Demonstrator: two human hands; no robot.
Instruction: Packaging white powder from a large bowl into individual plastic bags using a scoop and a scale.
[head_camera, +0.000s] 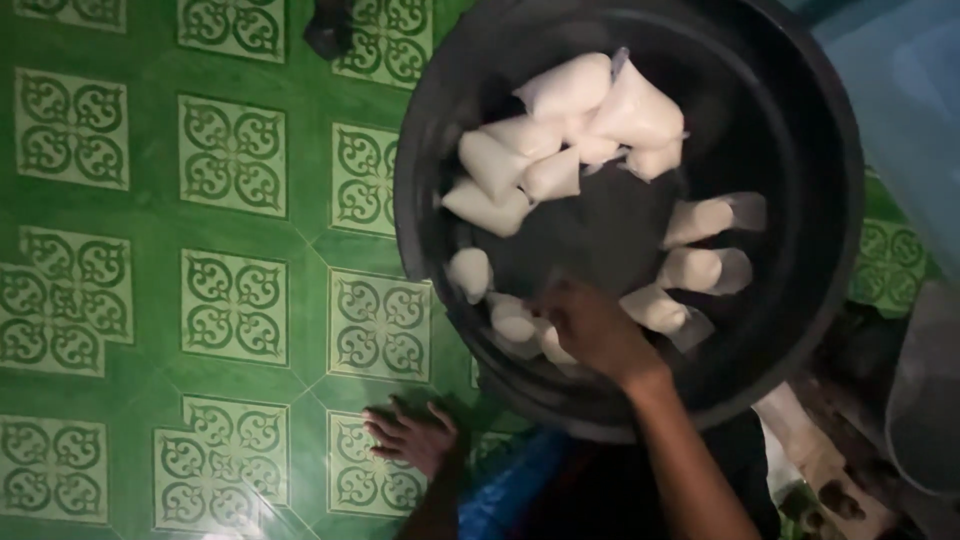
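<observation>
Right hand (592, 330) among seemingly liquid-filled white pouches (560, 130).

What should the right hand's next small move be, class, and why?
Probably close the right hand on one white bag beneath it: it is already down inside the black tub among the bags, while the left hand rests flat on the green floor.

A green patterned tile floor (200, 250) spreads leftward; a pale blue plastic container (905, 90) sits top right.
</observation>
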